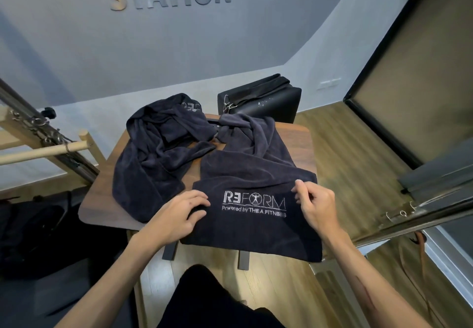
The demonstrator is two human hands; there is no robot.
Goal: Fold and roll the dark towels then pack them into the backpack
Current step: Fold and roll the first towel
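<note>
Hands: our left hand (179,212) pins, right hand (316,203) pinches dark logo towel (256,227) on wooden bench (102,207), squaring the fold.

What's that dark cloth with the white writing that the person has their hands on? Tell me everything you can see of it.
It is a dark navy towel of soft, plush-looking fabric, stitched in white with "REFORM", a small figure in a circle, and "Powered by THE A FITNESS". It lies along the right side of the wooden table, its near end draped over the front edge, its far end bunched beside a second towel. The left hand rests on its left edge; the right hand pinches its right edge.
</note>
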